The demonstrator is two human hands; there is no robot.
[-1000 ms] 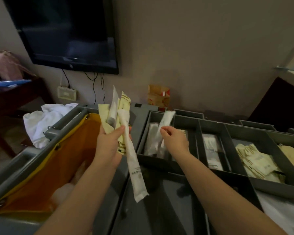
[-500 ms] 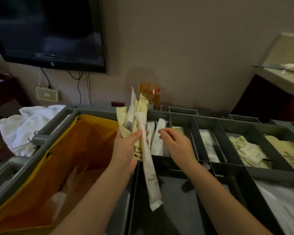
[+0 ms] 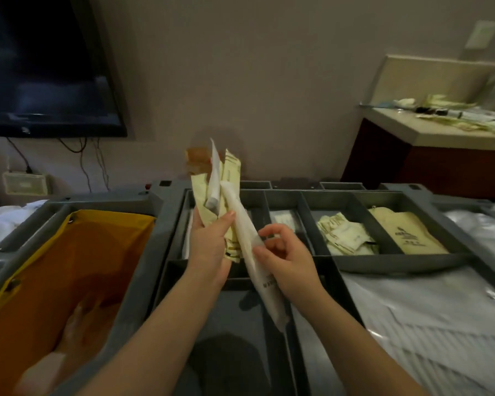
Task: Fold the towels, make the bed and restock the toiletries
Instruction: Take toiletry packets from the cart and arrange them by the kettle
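The left hand (image 3: pixel 209 244) grips fanned sachets (image 3: pixel 231 172); one long packet (image 3: pixel 242 224) slants down-right, where the right hand (image 3: pixel 289 264) curls its fingers (image 3: pixel 272 230) against its middle, grip unclear.

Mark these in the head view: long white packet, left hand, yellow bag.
long white packet (image 3: pixel 245 232): head view, mid-length, on plain wrapper.
left hand (image 3: pixel 209 247): head view, back of the hand.
yellow bag (image 3: pixel 69 267): head view, inner side wall.
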